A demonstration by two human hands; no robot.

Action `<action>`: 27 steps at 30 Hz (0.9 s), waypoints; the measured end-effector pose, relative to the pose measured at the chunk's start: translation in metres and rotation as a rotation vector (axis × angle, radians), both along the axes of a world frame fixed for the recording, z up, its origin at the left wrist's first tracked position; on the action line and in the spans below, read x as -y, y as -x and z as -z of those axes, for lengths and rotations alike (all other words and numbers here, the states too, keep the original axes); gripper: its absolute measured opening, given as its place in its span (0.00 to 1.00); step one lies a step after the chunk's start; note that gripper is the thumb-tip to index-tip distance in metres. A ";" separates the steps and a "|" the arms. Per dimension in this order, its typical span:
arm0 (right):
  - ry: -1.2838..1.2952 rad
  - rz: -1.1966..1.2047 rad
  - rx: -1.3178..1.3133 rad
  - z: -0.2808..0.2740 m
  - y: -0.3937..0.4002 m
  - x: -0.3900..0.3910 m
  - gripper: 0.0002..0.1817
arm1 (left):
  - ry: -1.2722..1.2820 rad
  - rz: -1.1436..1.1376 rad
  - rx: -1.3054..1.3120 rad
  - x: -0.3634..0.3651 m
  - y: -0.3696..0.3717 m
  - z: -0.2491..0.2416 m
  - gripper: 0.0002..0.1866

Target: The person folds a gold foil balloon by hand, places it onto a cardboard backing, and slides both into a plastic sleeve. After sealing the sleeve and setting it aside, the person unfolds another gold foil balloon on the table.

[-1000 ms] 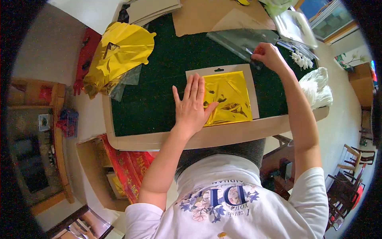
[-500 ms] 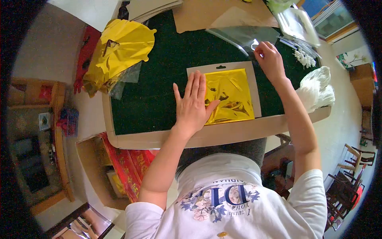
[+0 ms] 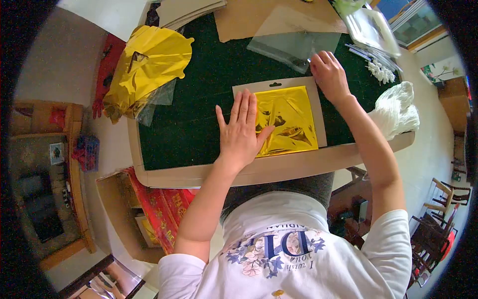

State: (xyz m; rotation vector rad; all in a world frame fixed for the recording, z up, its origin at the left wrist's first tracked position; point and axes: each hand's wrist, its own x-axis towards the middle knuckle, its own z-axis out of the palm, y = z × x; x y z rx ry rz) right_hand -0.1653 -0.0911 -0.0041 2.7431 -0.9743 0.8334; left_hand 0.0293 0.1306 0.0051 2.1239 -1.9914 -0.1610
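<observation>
My left hand (image 3: 240, 130) lies flat with its fingers stretched out, pressing on the left side of a folded sheet of shiny gold foil (image 3: 291, 114). Beneath the foil is a pale cardboard backing card (image 3: 320, 112) with a hanger hole at its top edge. My right hand (image 3: 330, 75) is closed in a pinch at the lower right corner of a clear plastic bag (image 3: 281, 37), just beyond the card. The fingertips partly hide that corner.
A larger gold foil piece (image 3: 154, 60) hangs over the table's left edge. Brown cardboard (image 3: 239, 22) lies at the back. On the right are thin plastic sticks (image 3: 366, 52), small white pieces (image 3: 381, 72), a white bundle (image 3: 396, 112) and a stack of clear bags (image 3: 373, 32).
My right hand has come slightly left and down, and the plastic bag has shifted left with it and lies flatter. My left hand stays on the gold foil.
</observation>
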 end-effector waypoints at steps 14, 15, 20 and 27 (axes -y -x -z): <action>-0.336 -0.093 0.049 -0.029 0.001 -0.031 0.04 | 0.014 0.001 0.012 0.000 -0.001 0.000 0.43; -0.343 -0.100 0.051 -0.031 -0.002 -0.032 0.04 | 0.017 0.002 0.015 0.000 0.000 0.000 0.43; -0.355 -0.121 -0.032 -0.030 -0.018 -0.035 0.05 | 0.014 0.002 0.040 0.000 0.000 0.000 0.43; -0.405 -0.209 -0.162 -0.040 -0.010 -0.029 0.04 | 0.010 -0.003 0.051 0.000 0.000 0.003 0.43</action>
